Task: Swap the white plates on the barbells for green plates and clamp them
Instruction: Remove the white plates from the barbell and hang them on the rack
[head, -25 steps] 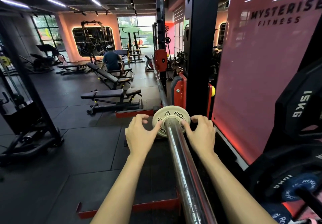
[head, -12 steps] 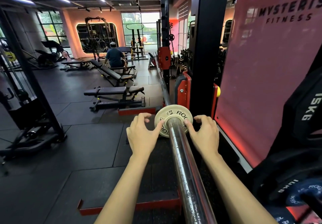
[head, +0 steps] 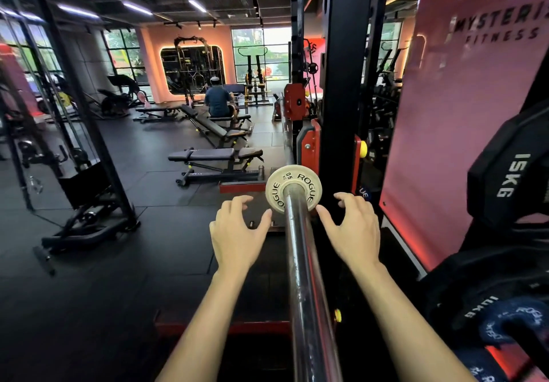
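A small white Rogue 0.5 kg plate (head: 278, 187) sits on the steel barbell sleeve (head: 300, 251), which runs from the bottom of the view up to the rack. My left hand (head: 237, 233) hovers left of the plate and my right hand (head: 353, 230) right of it. Both have their fingers spread and loosely curled and hold nothing. Each thumb tip lies at the plate's lower rim; I cannot tell whether they touch it. I see no green plate and no clamp.
The black rack upright (head: 347, 84) with its red bar holder (head: 310, 147) stands just behind the plate. Black 15 kg plates (head: 511, 179) and a blue plate (head: 517, 319) hang at the right. Benches (head: 214, 156) and a seated person (head: 218, 101) are farther off on the black floor.
Both hands have let go of the white plate's rim and drawn back a little, their fingers spreading. The plate stays on the sleeve.
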